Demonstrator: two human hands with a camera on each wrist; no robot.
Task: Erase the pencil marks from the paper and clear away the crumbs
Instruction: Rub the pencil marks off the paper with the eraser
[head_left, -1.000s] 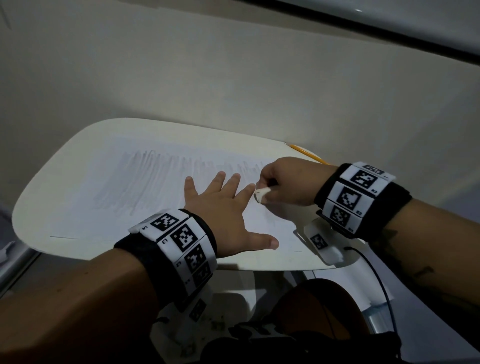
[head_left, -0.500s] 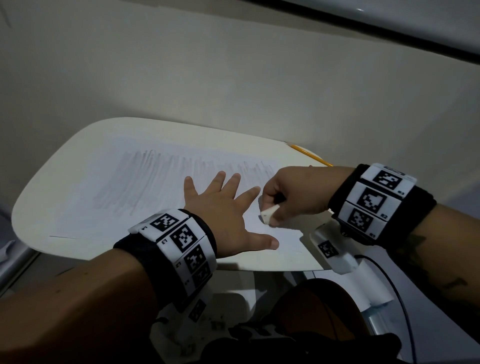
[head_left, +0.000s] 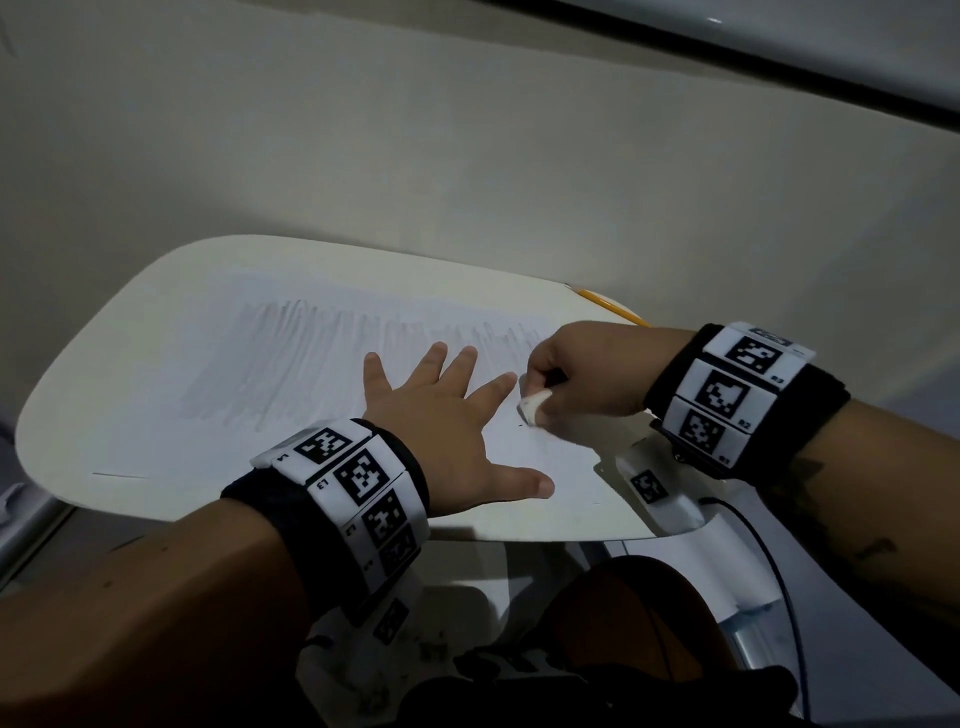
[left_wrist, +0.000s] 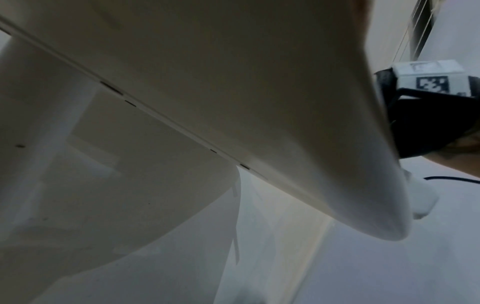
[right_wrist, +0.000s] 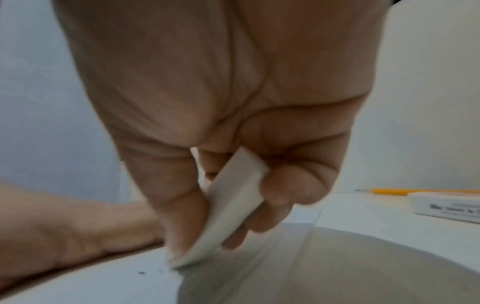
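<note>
A white sheet of paper (head_left: 291, 374) with grey pencil shading lies on a small cream table (head_left: 130, 488). My left hand (head_left: 447, 415) lies flat on the paper with fingers spread, holding it down. My right hand (head_left: 571, 379) pinches a white eraser (head_left: 532, 406) between thumb and fingers, its tip against the paper just right of my left forefinger. In the right wrist view the eraser (right_wrist: 233, 207) tilts down onto the sheet, and a dark crumb (right_wrist: 141, 273) lies near its tip. The left wrist view shows only the table's underside (left_wrist: 207, 102).
A yellow pencil (head_left: 608, 305) lies at the table's far right edge, behind my right hand. A white printed eraser sleeve (right_wrist: 446, 205) lies beside the pencil (right_wrist: 415, 191). A wall stands close behind the table. My knees are below the near edge.
My right hand rubbed the eraser toward me and to the right, then came back up beside my left forefinger. My left hand has stayed flat on the paper.
</note>
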